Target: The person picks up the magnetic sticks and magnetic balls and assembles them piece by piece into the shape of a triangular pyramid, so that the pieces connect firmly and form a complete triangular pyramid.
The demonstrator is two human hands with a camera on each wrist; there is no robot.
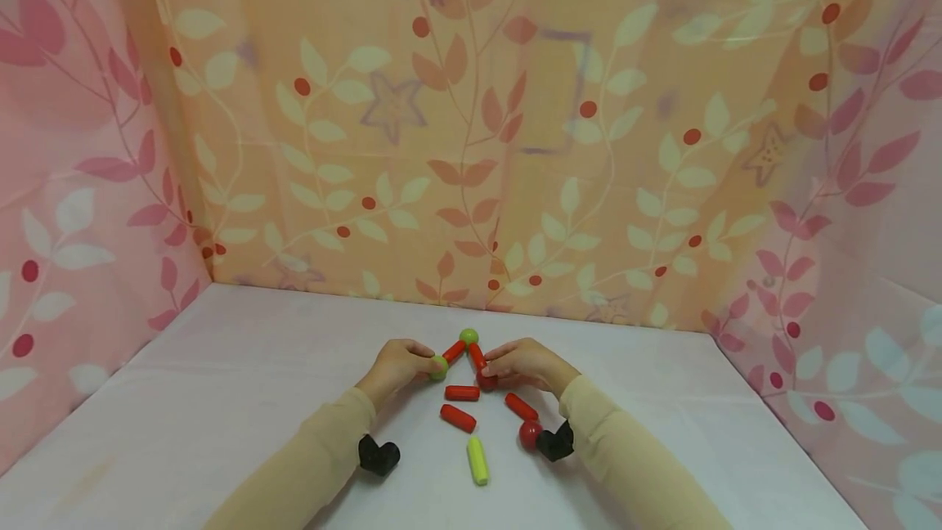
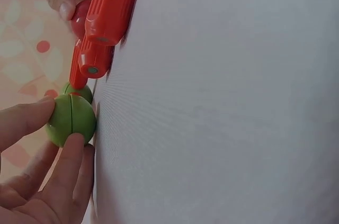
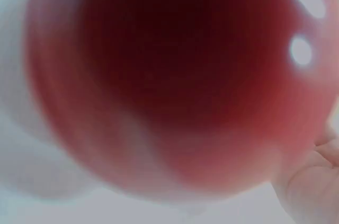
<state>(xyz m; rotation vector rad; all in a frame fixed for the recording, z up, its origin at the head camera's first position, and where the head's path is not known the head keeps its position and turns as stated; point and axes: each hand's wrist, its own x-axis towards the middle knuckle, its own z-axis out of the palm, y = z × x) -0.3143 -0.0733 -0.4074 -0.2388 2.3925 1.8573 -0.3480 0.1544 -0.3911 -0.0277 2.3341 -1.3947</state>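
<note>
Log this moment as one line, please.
left hand: holds green ball; right hand: holds red ball; on table: three red rods, yellow-green rod, another red ball

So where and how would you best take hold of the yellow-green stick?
Probably pinch the yellow-green stick across its middle, coming from above, gripping both long sides. It lies flat, its slim length running roughly away from the camera, and no other piece touches either side; the nearest red stick lies beyond its far end.
</note>
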